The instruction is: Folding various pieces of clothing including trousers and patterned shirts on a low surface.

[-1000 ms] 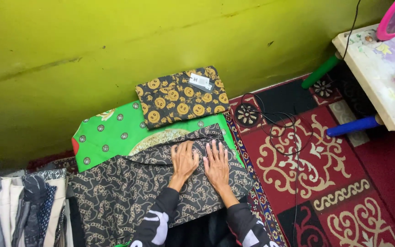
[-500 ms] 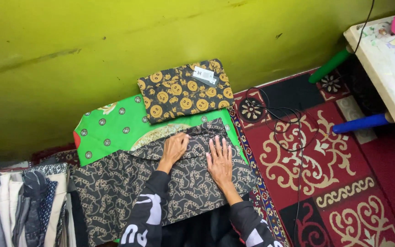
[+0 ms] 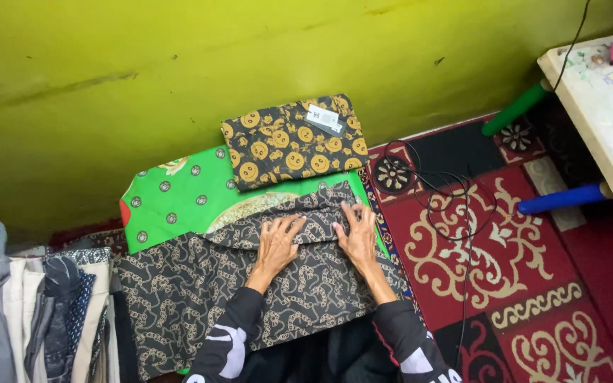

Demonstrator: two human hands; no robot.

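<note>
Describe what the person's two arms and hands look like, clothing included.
Both hands are bare: no gloves, rings or watch visible on the left hand or right hand. Each arm wears a long black sleeve reaching the wrist, left sleeve and right sleeve, printed with large white markings.

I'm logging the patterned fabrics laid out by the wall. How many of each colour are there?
Black with gold chain print, under left hand and right hand: 1
Black with gold medallions, folded: 1
Green cloth: 1
Total: 3
</note>
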